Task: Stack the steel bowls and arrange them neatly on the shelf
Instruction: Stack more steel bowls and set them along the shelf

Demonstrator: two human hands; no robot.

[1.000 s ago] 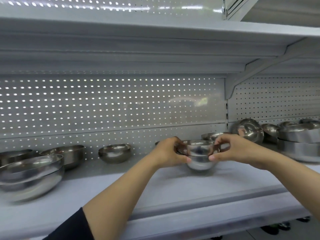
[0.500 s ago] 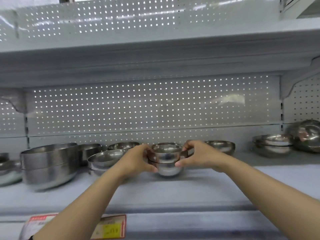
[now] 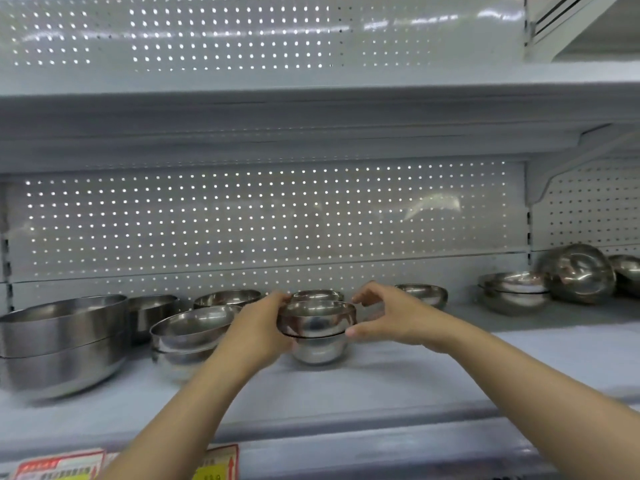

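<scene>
Two small steel bowls sit nested as one stack [image 3: 317,323] on the white shelf [image 3: 381,386], mid-frame. My left hand [image 3: 259,327] grips the stack's left side, fingers curled over the top bowl's rim. My right hand [image 3: 391,317] is at the stack's right side. Its thumb tip touches the seam between the two bowls, and its loosely curved fingers hover just off the rim. Another small bowl [image 3: 317,294] stands right behind the stack.
A stack of two large bowls [image 3: 62,341] stands at far left, with a medium stack [image 3: 190,330] beside my left hand and single bowls [image 3: 227,297] behind. To the right are a single bowl [image 3: 424,292], a low stack [image 3: 514,292] and a tilted bowl [image 3: 578,271]. Price labels [image 3: 59,467] line the front edge.
The view has swung left along the shelf and the stack has moved left with both hands. My right hand's fingers have loosened off the rim.
</scene>
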